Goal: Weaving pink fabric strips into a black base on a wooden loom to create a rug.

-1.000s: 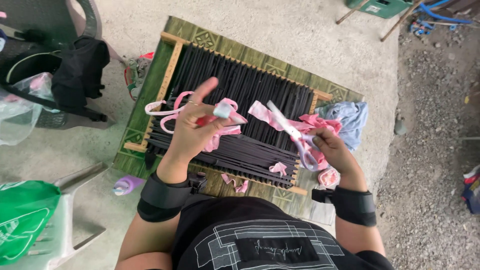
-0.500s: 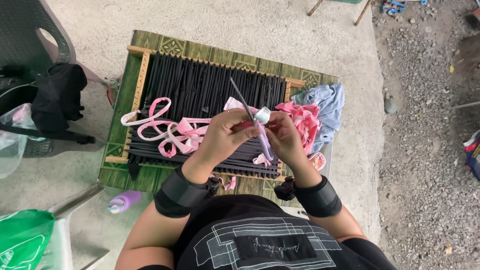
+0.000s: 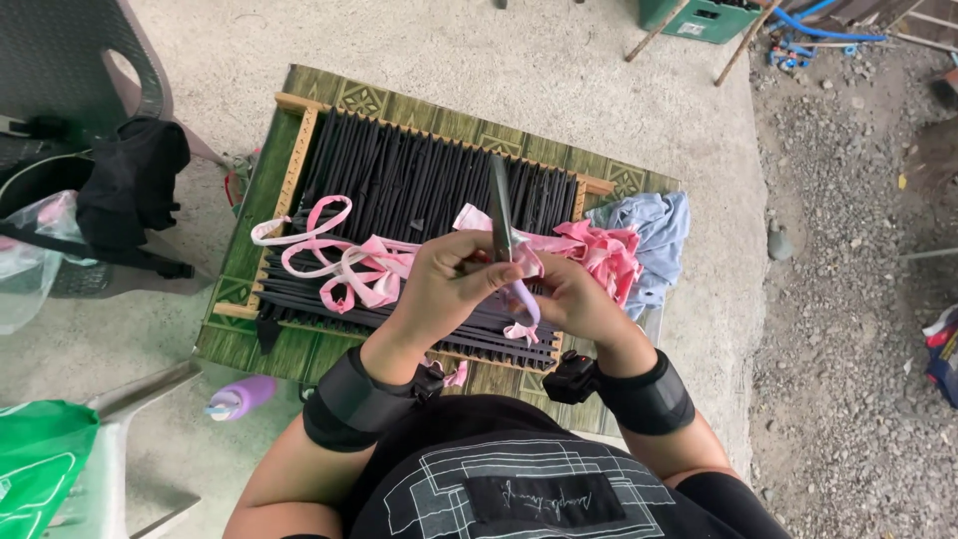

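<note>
Far left, a clear plastic bag (image 3: pixel 25 265) and a black bag (image 3: pixel 130 185) are seen beside a grey chair (image 3: pixel 70 70); below them, a green bag with white markings (image 3: pixel 40 469) lies in the corner, and a small lilac bottle (image 3: pixel 239 396) rests on the concrete floor (image 3: pixel 559 70).

Next comes the wooden frame (image 3: pixel 299 130), strung with black strips (image 3: pixel 399 190) and laid on a green patterned mat (image 3: pixel 235 329). On its left half, loops of pink fabric strip (image 3: pixel 329 265) are lying loose across the black strips, not yet woven in as far as can be told; most of the frame is seen bare of pink, so much seems left to do.

At the middle, the left hand (image 3: pixel 449 289) is closed around the handles of scissors (image 3: pixel 501 215), blades pointing away from the body. A pale pink strip (image 3: pixel 526 297) is pinched in the grip of the right hand (image 3: pixel 574 299) and is met by the scissors; a cut appears to be in hand.

To the right, a heap of pink cloth (image 3: pixel 604 255) is waiting on the frame's edge, with a light blue cloth (image 3: pixel 654 235) just beside it.

Top right, a green crate (image 3: pixel 709 18) is seen at the gravel's edge; its label is too small to tell.
</note>
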